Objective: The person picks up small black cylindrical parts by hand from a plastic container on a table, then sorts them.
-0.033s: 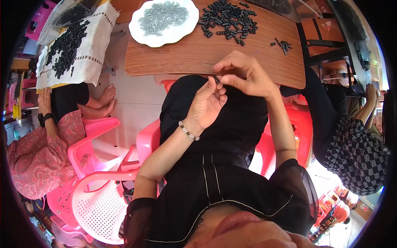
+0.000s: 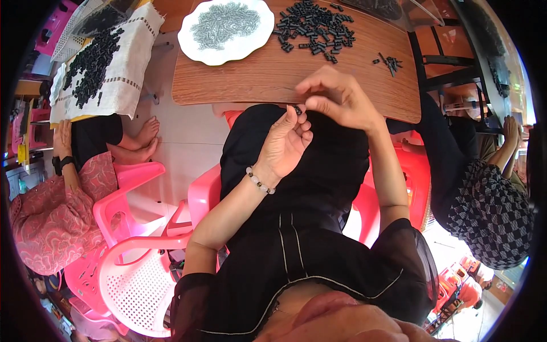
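Note:
Between the thumb and fingers of my left hand [image 2: 285, 141] is a small black plastic piece [image 2: 298, 110], held just off the table's near edge above my lap. Only its end shows past the fingertips. My right hand [image 2: 345, 105] hovers right beside it, thumb and index finger curved and apart, with nothing visible between them. Farther back on the wooden table [image 2: 239, 82] lies a heap of similar black pieces [image 2: 316, 28]. To its left, a white scalloped plate [image 2: 191, 48] bears many small silvery parts [image 2: 225, 25]. A few thin dark pieces [image 2: 392, 64] lie at the table's right.
On the left, a cloth-covered table [image 2: 128, 68] carries another black heap [image 2: 94, 65], with a seated person [image 2: 62, 211] beside it. Pink chairs [image 2: 139, 279] stand at my left. Another person [image 2: 490, 211] sits at my right. A clear container [image 2: 382, 8] is at the back.
My right thumb has drawn back slightly from the black piece, and the right hand has shifted a little up and away. My left hand stays in place with the piece.

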A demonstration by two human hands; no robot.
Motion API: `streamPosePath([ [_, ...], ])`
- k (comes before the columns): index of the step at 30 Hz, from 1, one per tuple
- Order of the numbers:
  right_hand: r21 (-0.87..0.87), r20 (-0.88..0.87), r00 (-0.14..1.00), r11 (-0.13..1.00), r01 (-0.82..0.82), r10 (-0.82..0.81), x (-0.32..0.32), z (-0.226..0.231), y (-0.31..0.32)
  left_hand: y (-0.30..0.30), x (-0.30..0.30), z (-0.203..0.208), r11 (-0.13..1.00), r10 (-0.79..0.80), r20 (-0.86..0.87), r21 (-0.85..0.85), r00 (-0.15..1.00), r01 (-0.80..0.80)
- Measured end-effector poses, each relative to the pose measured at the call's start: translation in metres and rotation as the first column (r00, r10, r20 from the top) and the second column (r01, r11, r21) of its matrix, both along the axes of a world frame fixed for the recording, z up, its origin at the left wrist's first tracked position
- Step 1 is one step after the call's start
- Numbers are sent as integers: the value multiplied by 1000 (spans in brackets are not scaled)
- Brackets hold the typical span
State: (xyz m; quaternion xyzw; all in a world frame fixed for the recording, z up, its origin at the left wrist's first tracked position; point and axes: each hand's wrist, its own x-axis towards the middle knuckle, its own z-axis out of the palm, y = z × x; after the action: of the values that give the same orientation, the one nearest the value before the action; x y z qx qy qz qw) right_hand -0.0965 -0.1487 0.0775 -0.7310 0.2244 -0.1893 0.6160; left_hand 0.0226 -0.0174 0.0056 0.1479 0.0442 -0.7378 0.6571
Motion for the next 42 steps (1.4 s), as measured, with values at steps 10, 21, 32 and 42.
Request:
streamPosePath([
  [10, -826, 3, 973, 548, 133, -231, 45, -10, -89, -1, 1, 1, 998, -4, -63, 65, 998, 8],
  [21, -926, -56, 953, 374, 62, -296, 61, -21, -101, -1, 1, 2, 998, -26, -57, 51, 998, 29],
  [32, -932, -59, 965, 360, 38, -254, 79, -19, -108, -1, 4, 0, 996, -43, -130, 69, 991, 52],
  [42, -956, -181, 924, 282, -84, -337, 86, -26, -106, -2, 2, -1, 995, -48, -136, 85, 990, 60],
])
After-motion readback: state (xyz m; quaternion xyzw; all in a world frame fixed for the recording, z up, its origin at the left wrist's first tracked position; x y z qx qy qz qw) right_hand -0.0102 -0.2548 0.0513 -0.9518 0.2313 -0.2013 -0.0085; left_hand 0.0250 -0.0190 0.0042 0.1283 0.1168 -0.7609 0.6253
